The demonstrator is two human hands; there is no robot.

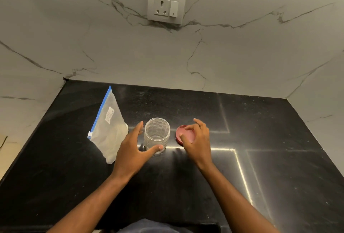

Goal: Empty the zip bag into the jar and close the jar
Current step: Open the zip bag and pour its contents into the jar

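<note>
A clear glass jar (157, 134) stands upright and uncovered in the middle of the black counter (260, 158). My left hand (133, 150) is open beside it on the left, thumb touching the jar's base, fingers spread and not gripping. A red lid (183, 133) lies flat on the counter just right of the jar. My right hand (198, 139) hovers over the lid with fingers apart, partly hiding it. A clear zip bag (109, 130) with a blue slider seal and a white label lies to the left of the jar, with pale contents inside.
A marble wall rises behind the counter with a white socket and switch plate (166, 5). Marble side walls flank the counter left and right. The counter's front edge runs near the bottom of the view.
</note>
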